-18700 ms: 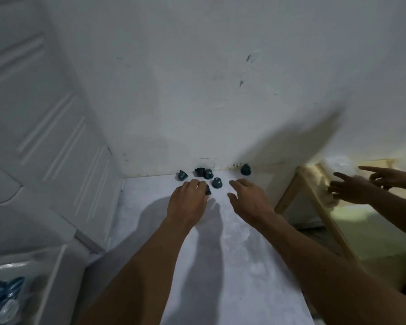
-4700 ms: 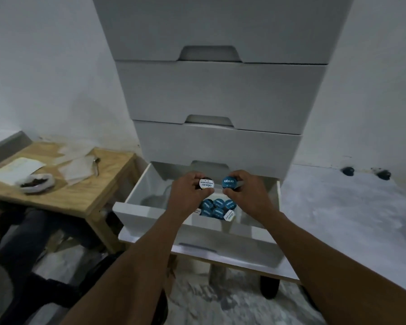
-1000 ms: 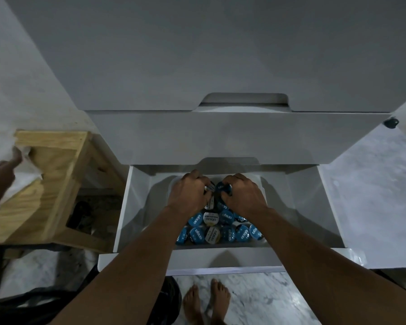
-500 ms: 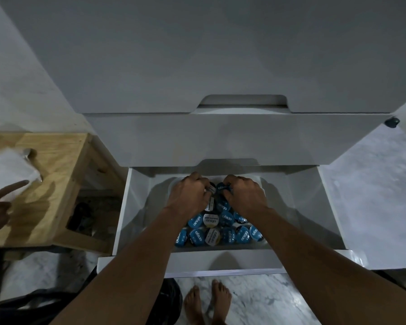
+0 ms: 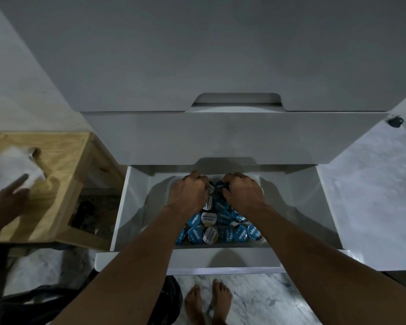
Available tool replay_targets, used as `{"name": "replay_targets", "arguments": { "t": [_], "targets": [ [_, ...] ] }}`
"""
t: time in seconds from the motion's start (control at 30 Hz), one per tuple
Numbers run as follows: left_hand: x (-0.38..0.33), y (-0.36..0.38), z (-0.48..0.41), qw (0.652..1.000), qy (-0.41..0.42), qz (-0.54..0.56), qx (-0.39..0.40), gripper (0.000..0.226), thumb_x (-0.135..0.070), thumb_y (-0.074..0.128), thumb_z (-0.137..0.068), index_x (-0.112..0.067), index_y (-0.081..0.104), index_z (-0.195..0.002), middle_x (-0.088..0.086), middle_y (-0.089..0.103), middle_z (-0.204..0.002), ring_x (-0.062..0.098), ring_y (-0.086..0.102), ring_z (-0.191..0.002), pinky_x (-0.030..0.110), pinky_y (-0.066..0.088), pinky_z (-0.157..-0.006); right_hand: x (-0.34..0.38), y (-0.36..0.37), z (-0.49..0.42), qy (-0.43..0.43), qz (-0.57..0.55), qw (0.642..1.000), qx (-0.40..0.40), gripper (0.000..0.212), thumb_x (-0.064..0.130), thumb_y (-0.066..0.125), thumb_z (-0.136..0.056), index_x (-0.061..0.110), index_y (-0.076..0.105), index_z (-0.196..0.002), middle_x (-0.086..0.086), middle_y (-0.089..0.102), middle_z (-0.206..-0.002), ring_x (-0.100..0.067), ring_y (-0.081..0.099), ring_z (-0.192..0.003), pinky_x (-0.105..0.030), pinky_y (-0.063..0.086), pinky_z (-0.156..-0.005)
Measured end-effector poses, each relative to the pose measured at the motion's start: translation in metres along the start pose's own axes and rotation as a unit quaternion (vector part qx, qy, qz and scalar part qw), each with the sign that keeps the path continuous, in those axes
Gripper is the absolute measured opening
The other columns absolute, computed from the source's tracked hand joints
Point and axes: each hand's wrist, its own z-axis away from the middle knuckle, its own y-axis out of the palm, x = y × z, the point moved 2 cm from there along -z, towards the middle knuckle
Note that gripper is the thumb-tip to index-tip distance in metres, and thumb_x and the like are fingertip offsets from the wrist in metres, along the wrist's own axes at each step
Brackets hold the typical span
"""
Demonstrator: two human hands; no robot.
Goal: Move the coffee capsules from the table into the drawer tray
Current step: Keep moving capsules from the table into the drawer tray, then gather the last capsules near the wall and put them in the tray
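hands: left hand [image 5: 188, 193] and right hand [image 5: 242, 193] pushed a bit toward 12 o'clock in the drawer [image 5: 136, 207]
other hand [image 5: 8, 202]: now on the white paper [image 5: 7, 167] at 9 o'clock

Roughly fourteen round foil-lidded coffee capsules [image 5: 224, 217] show in the one open white drawer [image 5: 220, 257], though arms hide part of the heap: about ten have blue lids and about four have pale ones. One more dark capsule [image 5: 395, 121] sits alone at the far edge of the grey marbled table [image 5: 370, 195]. Three white drawer fronts are in view. There are three hands: the left hand [image 5: 188, 195], the right hand [image 5: 243, 194] and another person's hand [image 5: 8, 202]. Two bare feet [image 5: 208, 301] and one plywood stool [image 5: 63, 165] complete the count.
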Motion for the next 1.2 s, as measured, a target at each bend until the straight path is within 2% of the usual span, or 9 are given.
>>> {"name": "replay_targets", "arguments": {
  "t": [0.37,0.5,0.57,0.67,0.77,0.93,1.13,1.2],
  "targets": [
    [-0.013,-0.014,0.009,0.999,-0.014,-0.046,-0.012,0.026,-0.023,0.053,-0.090,-0.016,0.061,-0.113,0.004,0.058,-0.116,0.023,0.059,-0.102,0.037,0.050,-0.082,-0.007,-0.006,0.001,-0.040,-0.008,0.999,-0.029,0.023,0.020,0.058,-0.085,0.009,0.064,-0.105,-0.013,0.065,-0.102,-0.034,0.062,-0.091,-0.035,0.049,-0.076],
    [-0.023,-0.026,0.017,0.997,-0.012,-0.075,-0.012,0.029,-0.021,0.048,-0.092,-0.014,0.056,-0.120,0.008,0.058,-0.119,0.027,0.056,-0.109,0.041,0.049,-0.085,-0.011,-0.019,0.009,-0.035,-0.015,0.998,-0.045,0.027,0.024,0.056,-0.090,0.007,0.062,-0.110,-0.014,0.064,-0.111,-0.033,0.060,-0.100,-0.040,0.051,-0.085],
    [-0.029,-0.034,0.023,0.995,-0.007,-0.094,-0.018,0.028,-0.018,0.048,-0.093,-0.012,0.054,-0.119,0.010,0.059,-0.117,0.028,0.058,-0.106,0.042,0.050,-0.084,-0.012,-0.027,0.018,-0.027,-0.005,0.998,-0.047,0.032,0.027,0.053,-0.092,0.008,0.060,-0.117,-0.015,0.062,-0.117,-0.033,0.058,-0.106,-0.040,0.049,-0.090],
    [-0.039,-0.048,0.032,0.990,0.014,-0.133,-0.046,0.024,-0.015,0.048,-0.094,-0.011,0.052,-0.118,0.010,0.063,-0.111,0.027,0.061,-0.097,0.040,0.051,-0.077,-0.012,-0.044,0.036,-0.027,0.009,0.998,-0.053,0.036,0.030,0.049,-0.096,0.009,0.056,-0.125,-0.014,0.060,-0.123,-0.031,0.058,-0.108,-0.038,0.047,-0.092],
    [-0.049,-0.062,0.042,0.987,0.044,-0.144,-0.060,0.026,-0.018,0.044,-0.097,-0.012,0.050,-0.122,0.009,0.062,-0.115,0.027,0.062,-0.099,0.040,0.052,-0.081,-0.013,-0.059,0.057,-0.017,0.013,0.997,-0.080,0.038,0.030,0.045,-0.098,0.009,0.053,-0.128,-0.014,0.060,-0.125,-0.031,0.059,-0.108,-0.037,0.046,-0.092],
    [-0.070,-0.078,0.064,0.979,0.081,-0.168,-0.081,0.027,-0.019,0.043,-0.097,-0.012,0.050,-0.122,0.009,0.060,-0.116,0.028,0.060,-0.102,0.039,0.050,-0.078,-0.019,-0.078,0.102,0.030,0.029,0.990,-0.135,0.033,0.029,0.045,-0.096,0.009,0.058,-0.121,-0.012,0.061,-0.118,-0.030,0.059,-0.104,-0.034,0.046,-0.085],
    [-0.118,-0.085,0.077,0.966,0.153,-0.160,-0.133,0.025,-0.019,0.045,-0.095,-0.012,0.053,-0.118,0.008,0.059,-0.117,0.027,0.057,-0.103,0.036,0.047,-0.081,-0.037,-0.097,0.153,0.071,0.020,0.977,-0.202,0.035,0.027,0.050,-0.094,0.008,0.058,-0.122,-0.014,0.061,-0.122,-0.032,0.059,-0.106,-0.038,0.048,-0.091],
    [-0.140,-0.088,0.077,0.960,0.181,-0.149,-0.152,0.025,-0.019,0.044,-0.095,-0.010,0.054,-0.116,0.010,0.059,-0.115,0.029,0.057,-0.102,0.038,0.047,-0.080,-0.049,-0.107,0.166,0.089,0.025,0.972,-0.216,0.035,0.027,0.050,-0.094,0.007,0.059,-0.121,-0.015,0.062,-0.119,-0.032,0.059,-0.104,-0.038,0.049,-0.088]
  ]
}}
